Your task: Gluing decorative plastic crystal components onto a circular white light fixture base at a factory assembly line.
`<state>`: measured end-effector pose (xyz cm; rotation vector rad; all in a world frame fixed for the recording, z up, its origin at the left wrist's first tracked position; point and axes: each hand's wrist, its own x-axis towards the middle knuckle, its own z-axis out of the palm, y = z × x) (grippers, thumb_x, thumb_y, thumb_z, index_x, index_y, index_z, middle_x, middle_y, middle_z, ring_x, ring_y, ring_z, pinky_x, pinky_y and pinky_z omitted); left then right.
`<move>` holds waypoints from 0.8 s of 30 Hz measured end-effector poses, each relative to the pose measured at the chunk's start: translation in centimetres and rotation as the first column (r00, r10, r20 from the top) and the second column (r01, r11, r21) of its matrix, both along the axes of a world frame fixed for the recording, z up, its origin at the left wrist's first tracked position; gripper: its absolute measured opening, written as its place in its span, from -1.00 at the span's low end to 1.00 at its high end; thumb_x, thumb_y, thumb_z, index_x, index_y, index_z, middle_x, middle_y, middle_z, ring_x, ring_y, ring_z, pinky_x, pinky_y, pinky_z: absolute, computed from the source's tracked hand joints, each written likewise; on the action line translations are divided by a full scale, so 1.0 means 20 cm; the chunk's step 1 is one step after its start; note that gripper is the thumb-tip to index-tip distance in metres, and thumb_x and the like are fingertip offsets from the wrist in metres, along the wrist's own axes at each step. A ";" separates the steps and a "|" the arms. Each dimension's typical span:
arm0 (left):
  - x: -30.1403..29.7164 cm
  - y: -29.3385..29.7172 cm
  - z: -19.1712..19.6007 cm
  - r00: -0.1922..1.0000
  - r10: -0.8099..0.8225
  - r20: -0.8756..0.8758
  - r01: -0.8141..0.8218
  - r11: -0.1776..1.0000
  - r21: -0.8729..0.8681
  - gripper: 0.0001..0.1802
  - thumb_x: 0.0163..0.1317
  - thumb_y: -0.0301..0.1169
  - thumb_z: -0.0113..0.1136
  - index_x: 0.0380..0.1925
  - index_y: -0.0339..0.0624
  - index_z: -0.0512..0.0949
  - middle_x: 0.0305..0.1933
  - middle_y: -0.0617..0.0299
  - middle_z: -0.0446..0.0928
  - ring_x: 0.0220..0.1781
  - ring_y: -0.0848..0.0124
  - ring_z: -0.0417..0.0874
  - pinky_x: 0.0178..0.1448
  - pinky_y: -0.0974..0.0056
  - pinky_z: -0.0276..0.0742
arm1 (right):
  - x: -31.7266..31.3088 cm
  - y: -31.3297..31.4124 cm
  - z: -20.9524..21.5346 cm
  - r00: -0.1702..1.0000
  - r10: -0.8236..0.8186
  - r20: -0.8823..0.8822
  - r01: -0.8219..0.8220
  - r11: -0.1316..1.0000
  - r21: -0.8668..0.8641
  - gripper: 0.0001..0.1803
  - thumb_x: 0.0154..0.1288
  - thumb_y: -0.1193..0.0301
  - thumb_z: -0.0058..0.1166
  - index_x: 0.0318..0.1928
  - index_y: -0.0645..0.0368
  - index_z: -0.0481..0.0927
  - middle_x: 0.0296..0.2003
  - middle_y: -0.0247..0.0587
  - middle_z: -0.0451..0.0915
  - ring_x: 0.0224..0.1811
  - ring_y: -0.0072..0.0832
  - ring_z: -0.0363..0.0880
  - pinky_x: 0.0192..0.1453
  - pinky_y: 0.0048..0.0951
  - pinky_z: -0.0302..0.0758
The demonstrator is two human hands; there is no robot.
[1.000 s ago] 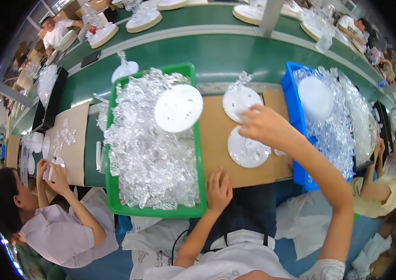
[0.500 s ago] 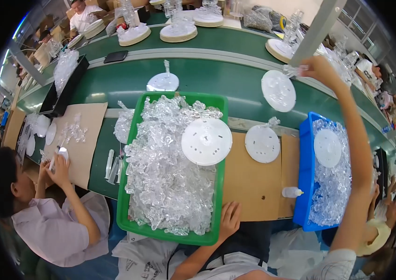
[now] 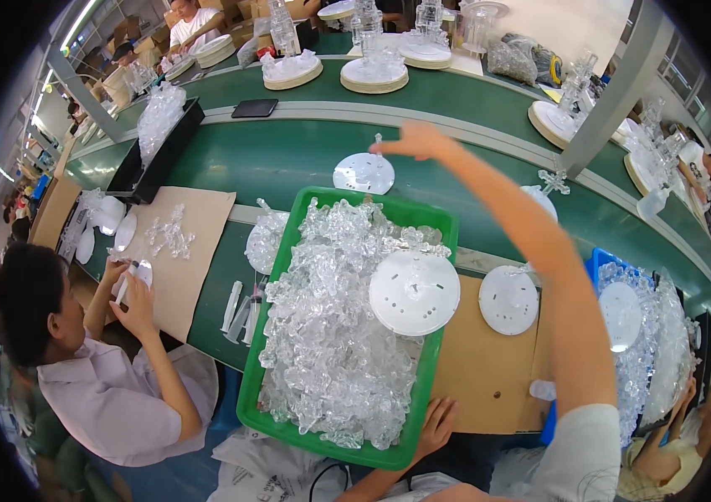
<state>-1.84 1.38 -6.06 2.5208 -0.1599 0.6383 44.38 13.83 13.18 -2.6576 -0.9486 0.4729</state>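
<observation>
My right hand (image 3: 415, 142) reaches over the green bench, its fingertips closed at a clear plastic piece (image 3: 378, 137) at the far edge of a white disc (image 3: 363, 174). My left hand (image 3: 436, 425) lies against the lower right side of a green bin (image 3: 250, 393), fingers stretched out. Clear plastic pieces (image 3: 330, 335) heap up in that bin, and a white disc with small holes (image 3: 415, 293) lies on top of them. Another white disc (image 3: 508, 299) rests on the cardboard to the right. Partly behind my right forearm is a further disc (image 3: 541, 201) with a clear cross-shaped piece (image 3: 554, 181) at its edge.
At left a co-worker (image 3: 121, 385) handles a small white part over cardboard (image 3: 196, 243). Syringe-like tubes (image 3: 232, 308) lie beside the green bin. A black tray (image 3: 148, 177) and a phone-like black slab (image 3: 255, 108) sit farther back. A blue bin (image 3: 602, 261) stands right; a metal post (image 3: 615, 100) rises behind.
My right hand has let go of the clear piece at the right-hand disc and swung left to the one at the middle disc. The view has shifted; my left hand stays by the green bin.
</observation>
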 end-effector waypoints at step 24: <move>0.06 0.01 0.04 0.984 -0.172 0.048 0.177 0.975 -0.132 -0.53 0.23 -0.38 0.05 0.17 -0.18 0.41 0.32 -0.03 0.28 0.34 0.03 0.31 0.35 -0.01 0.21 | -1.42 -1.26 0.12 0.950 0.286 0.125 -0.247 0.934 -0.258 -0.70 -0.03 0.43 0.23 -0.19 0.01 0.61 -0.45 -0.13 0.62 -0.34 -0.25 0.62 -0.28 -0.24 0.53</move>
